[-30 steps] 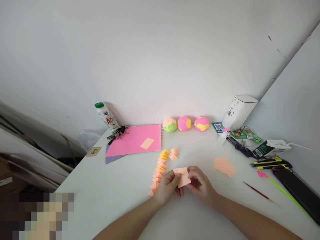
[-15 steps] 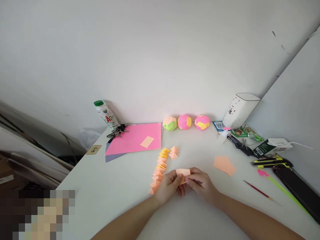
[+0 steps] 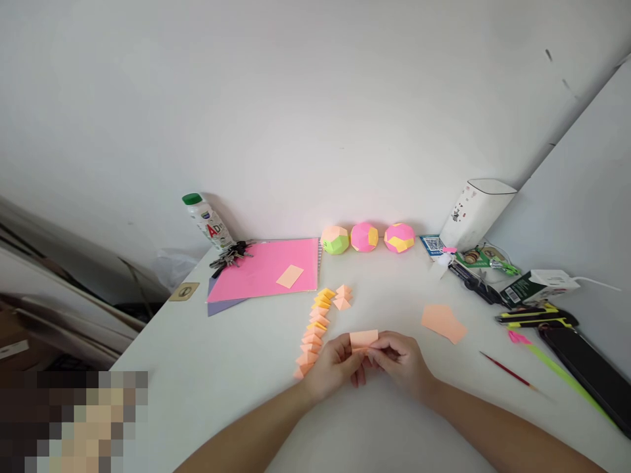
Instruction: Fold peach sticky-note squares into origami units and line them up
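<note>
Both my hands meet over the white table (image 3: 197, 368) and pinch one small peach paper slip (image 3: 363, 338), folded to a narrow strip. My left hand (image 3: 335, 368) grips its left end with fingers curled. My right hand (image 3: 401, 361) pinches its right end and lower edge. Just left of my left hand runs a row of several folded peach and yellow paper units (image 3: 313, 332). Two more folded units (image 3: 342, 297) lie beyond it. A small stack of flat peach sheets (image 3: 442, 322) lies to the right of my right hand.
Three paper balls (image 3: 365, 237) line the wall. A pink notebook (image 3: 266, 269) with a peach slip, keys (image 3: 227, 255) and a bottle (image 3: 206, 220) sit back left. A white box (image 3: 473, 213), cutters (image 3: 535, 318), pens (image 3: 507, 374) and a dark device (image 3: 586, 378) crowd the right side.
The peach slip has been folded over from a larger flat piece into a narrow strip between my fingers. My hands stayed in the same spot.
</note>
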Motion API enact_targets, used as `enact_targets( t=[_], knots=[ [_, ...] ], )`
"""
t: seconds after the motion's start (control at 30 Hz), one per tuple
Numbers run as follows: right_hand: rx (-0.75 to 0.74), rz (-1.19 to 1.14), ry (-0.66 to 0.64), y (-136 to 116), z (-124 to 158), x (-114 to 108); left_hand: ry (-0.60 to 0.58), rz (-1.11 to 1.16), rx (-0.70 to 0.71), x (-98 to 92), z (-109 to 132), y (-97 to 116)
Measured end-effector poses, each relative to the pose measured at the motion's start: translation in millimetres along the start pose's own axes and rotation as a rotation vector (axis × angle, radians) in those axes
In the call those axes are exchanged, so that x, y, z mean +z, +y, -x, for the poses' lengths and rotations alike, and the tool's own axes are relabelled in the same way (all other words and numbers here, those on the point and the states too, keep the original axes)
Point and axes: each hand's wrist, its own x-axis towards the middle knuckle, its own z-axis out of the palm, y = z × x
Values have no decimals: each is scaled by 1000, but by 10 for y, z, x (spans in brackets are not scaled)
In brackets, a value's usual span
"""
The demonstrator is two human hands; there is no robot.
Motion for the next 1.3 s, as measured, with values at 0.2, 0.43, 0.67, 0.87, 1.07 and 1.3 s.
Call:
enact_targets(
  t=[0.2,0.43,0.67,0.87,1.07,1.3],
  knots=[
    [-16,28,7,5,2,4,2,4,0,-14,-8,-46],
    [-13,36,13,-7,-1,4,-7,-1,7,-19,-27,-62],
    [8,28,0,9,8,3,-34,-5,0,-27,-24,-67],
    [155,-96,-1,39,-3,12,-26,52,-10,-33,-30,-45],
    [171,-98,-166,-18,-50,-23,-8,126,-9,-49,-39,-14],
    [161,-50,-201,6,-55,-43,-8,143,-9,-62,-49,-33]
  ],
)
